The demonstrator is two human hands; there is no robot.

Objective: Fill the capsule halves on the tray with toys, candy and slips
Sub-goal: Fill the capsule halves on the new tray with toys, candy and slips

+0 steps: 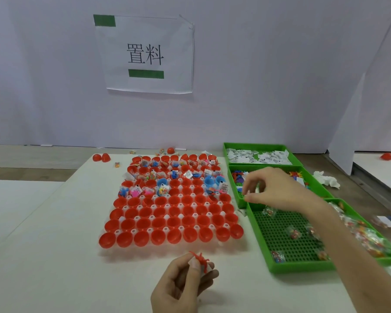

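Note:
A white tray (pixel 212 227) in the middle of the table holds rows of red capsule halves (pixel 174 218). The far rows hold toys, candy and slips, and a few halves there are blue (pixel 210 182). The near rows are bare. My left hand (pixel 181 285) hovers in front of the tray and pinches a small red toy (pixel 201 260) together with something white. My right hand (pixel 273 188) reaches over the green toy bin (pixel 233 179), its thumb and fingers pinching a small clear item that I cannot make out.
Three green bins line the right side: slips (pixel 257 155) at the back, toys in the middle, wrapped candy (pixel 294 233) in the nearest perforated one (pixel 280 269). Loose red halves (pixel 102 157) and candy lie behind the tray. A crumpled tissue (pixel 327 180) lies right of the bins.

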